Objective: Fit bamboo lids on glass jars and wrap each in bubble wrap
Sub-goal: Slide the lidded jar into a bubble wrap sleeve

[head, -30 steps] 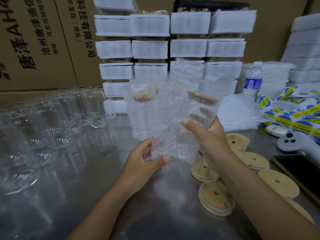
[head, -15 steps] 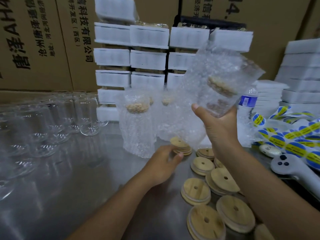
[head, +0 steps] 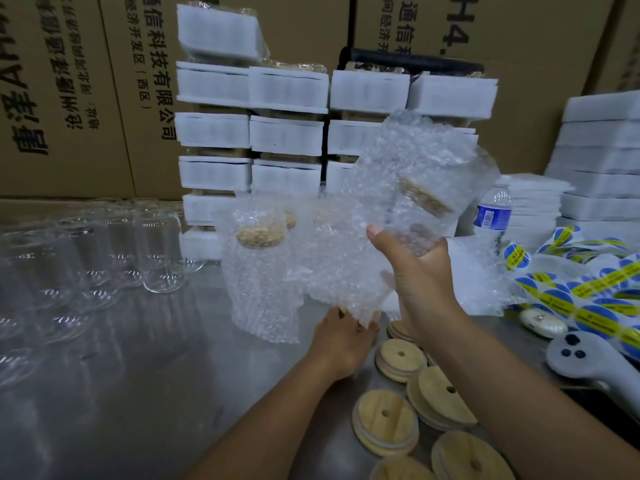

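Glass inside soft padding is what the right hand [head: 422, 289] has to manage. Its fingers and thumb curl round the lower body of the wrapped jar [head: 426, 157], which is held in the air, tilted with its top leaning away to the left, above the right half of the bench [head: 156, 393]. A bamboo lid [head: 424, 197] shows through the film near the jar's top.

A loose skirt of bubble wrap [head: 339, 265] hangs from the jar toward the left hand [head: 341, 344], which sits low, just above the bench. Its fingertips are hidden behind the wrap's lower edge, so I cannot tell whether it pinches the sheet or only touches it.

The jar is probably fairly light but rigid and breakable, and the film looks slick and springy. A grip round the body, not the lid end or the loose skirt, seems safest.

A second wrapped jar [head: 259, 265] stands upright near the middle of the bench. Bare jars [head: 162, 251] crowd the left side, and loose lids [head: 386, 422] lie toward the near right corner.
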The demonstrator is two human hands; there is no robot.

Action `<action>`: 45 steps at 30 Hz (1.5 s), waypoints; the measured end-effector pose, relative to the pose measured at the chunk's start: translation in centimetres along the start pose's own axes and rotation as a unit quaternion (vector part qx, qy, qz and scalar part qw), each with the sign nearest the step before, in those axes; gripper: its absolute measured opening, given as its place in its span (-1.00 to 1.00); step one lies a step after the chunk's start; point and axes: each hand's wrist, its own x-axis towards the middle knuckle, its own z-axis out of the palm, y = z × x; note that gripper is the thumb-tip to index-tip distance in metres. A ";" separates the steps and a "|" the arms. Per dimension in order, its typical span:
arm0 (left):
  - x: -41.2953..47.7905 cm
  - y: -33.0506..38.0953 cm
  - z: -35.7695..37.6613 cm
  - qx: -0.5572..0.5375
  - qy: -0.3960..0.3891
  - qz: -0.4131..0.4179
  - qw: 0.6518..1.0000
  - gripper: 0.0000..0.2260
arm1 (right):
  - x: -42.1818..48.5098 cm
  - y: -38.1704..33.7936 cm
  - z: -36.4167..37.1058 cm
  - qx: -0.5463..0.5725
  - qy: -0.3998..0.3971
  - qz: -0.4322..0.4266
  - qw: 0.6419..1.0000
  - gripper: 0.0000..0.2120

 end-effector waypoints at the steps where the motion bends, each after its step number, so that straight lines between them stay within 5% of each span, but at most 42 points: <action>1: -0.1 0.3 0.1 0.000 0.002 0.005 1.000 -0.55 | 0.1 0.0 0.1 -0.007 0.002 -0.003 1.000 -0.22; 8: -1.8 1.7 1.0 -0.049 -0.034 -0.020 0.998 -0.59 | 0.5 2.1 0.7 -0.040 -0.002 0.002 0.999 0.05; 14: -3.3 2.6 1.3 0.005 -0.087 0.002 0.996 -0.56 | 1.6 3.7 1.2 -0.081 -0.019 0.014 0.996 -0.02; 18: -4.3 2.5 -0.1 -0.069 -0.115 0.044 0.990 -0.47 | 2.4 4.6 1.2 -0.127 -0.040 0.027 0.991 -0.01; 21: -6.2 1.0 -2.2 -0.056 -0.064 0.068 0.994 -0.59 | 3.4 5.1 1.2 -0.155 -0.081 0.078 0.982 0.03; 24: -8.5 -1.9 -4.7 -0.047 0.052 0.076 0.995 -0.90 | 3.6 5.6 1.5 -0.166 -0.109 0.090 0.976 -0.13; 30: -10.3 -5.8 -7.7 -0.160 0.214 -0.006 0.964 -0.77 | 2.9 7.7 2.8 -0.188 -0.084 0.106 0.973 0.00; 45: -10.1 -7.1 -8.1 -0.221 0.263 -0.047 0.938 -0.74 | 0.3 5.2 2.4 -0.206 -0.129 0.023 0.970 0.22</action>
